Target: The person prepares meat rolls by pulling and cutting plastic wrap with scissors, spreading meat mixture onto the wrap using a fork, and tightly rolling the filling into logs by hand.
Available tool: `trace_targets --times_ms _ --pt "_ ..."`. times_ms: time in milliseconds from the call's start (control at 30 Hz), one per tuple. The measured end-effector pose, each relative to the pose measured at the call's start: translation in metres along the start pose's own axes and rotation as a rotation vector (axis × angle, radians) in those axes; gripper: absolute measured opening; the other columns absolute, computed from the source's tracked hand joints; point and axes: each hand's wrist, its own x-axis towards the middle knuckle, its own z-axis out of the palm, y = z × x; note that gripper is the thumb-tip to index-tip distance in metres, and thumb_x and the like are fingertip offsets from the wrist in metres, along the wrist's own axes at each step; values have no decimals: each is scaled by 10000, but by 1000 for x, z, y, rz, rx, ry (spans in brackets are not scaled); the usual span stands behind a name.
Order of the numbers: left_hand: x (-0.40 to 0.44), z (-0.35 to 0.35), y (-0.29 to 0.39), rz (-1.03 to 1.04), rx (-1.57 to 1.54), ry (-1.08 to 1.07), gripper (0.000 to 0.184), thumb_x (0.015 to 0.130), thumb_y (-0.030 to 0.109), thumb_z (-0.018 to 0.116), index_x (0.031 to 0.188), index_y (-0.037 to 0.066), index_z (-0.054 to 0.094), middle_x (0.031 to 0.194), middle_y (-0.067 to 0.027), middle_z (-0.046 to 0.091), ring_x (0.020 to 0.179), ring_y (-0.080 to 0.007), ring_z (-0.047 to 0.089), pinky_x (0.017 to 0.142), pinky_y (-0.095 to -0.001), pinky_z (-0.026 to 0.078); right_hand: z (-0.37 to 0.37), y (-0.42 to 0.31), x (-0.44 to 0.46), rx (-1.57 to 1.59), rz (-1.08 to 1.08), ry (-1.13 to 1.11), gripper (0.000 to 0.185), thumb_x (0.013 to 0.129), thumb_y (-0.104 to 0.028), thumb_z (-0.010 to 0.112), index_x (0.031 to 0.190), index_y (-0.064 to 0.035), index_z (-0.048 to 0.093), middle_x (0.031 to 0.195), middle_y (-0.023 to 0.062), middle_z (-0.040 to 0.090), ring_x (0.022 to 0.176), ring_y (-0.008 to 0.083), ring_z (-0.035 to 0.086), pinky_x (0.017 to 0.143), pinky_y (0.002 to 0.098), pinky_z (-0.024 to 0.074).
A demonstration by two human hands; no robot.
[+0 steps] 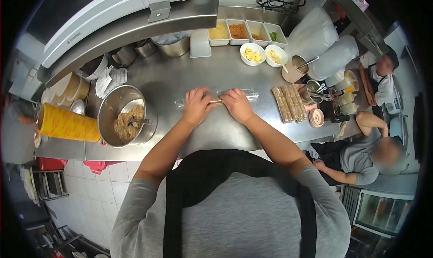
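On the steel counter (194,136), a strip of clear plastic film (250,96) lies crosswise with a thin tan roll (216,102) at its middle. My left hand (196,106) rests on the left part of the film, its fingertips at the roll. From the right, my right hand (237,105) presses on the film and roll, fingers spread. To the left stands a steel bowl (108,111) holding a brown minced mixture (125,127) and a metal utensil. Several wrapped logs (288,103) lie side by side to the right.
White tubs of toppings (237,31) and two white bowls (252,55) stand at the back. A yellow roll (67,125) lies at the left edge. Sauce bottles (345,97) are at the right, beyond which two people (379,84) (356,161) are nearby.
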Motion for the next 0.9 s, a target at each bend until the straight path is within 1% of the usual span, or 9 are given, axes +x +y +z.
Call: trace_targets --times_ms 133,333,467,533,633,733,767,867,900 --pt "7 8 -9 -31 50 26 168 721 227 753 865 156 703 1146 -1 567 1112 -254 471 935 -435 335 -4 -2 10 13 39 93 202 791 -169 668 989 -131 670 985 7 591 1004 223 511 835 379 405" --pt "39 19 -30 -121 90 17 154 737 217 739 857 143 674 1099 -2 559 1093 -231 470 937 -445 318 7 17 30 -33 22 97 101 825 -165 636 905 -138 690 946 -7 604 994 218 515 850 379 391" --pt "67 30 -49 -292 171 42 142 797 196 705 915 135 655 1054 -19 579 1072 -246 486 910 -443 345 7 38 54 -103 251 13 107 850 -153 616 922 -128 691 974 2 625 1006 245 517 849 406 403" --pt "71 34 -61 -417 208 106 130 829 179 672 945 127 642 1034 -30 588 1048 -265 500 896 -435 365 8 61 53 -72 402 -11 125 865 -150 603 950 -113 687 1000 16 635 1026 268 518 862 431 410" --pt "56 15 -70 -436 48 71 119 839 152 635 947 103 635 1050 -56 604 1046 -301 514 894 -430 400 -12 86 32 228 309 117 158 873 -138 585 991 -86 675 1049 58 639 1030 310 527 885 451 419" --pt "19 -13 -57 -289 -106 95 113 819 110 633 926 72 626 1091 -75 607 1064 -326 514 922 -435 410 -35 74 7 91 113 118 184 879 -142 577 1024 -66 662 1060 103 634 1027 322 542 898 431 426" --pt "5 -14 -52 -295 -60 101 151 800 77 633 949 59 613 1093 -117 616 1071 -338 524 929 -438 429 -36 76 5 74 113 93 183 876 -144 581 1022 -67 660 1066 103 632 1034 319 541 906 416 424" --pt "-5 -8 -62 -214 -45 12 247 787 30 609 1033 40 596 1057 -149 621 1054 -342 533 917 -424 442 -30 80 6 15 121 -10 173 869 -154 591 1009 -72 652 1056 107 634 1030 316 552 903 387 433" --pt "3 -10 -60 -102 20 50 217 830 62 582 1044 37 552 978 -188 635 943 -360 594 812 -442 489 -31 83 13 -20 129 -53 167 868 -160 595 1002 -75 648 1033 111 641 1011 320 565 884 388 444"
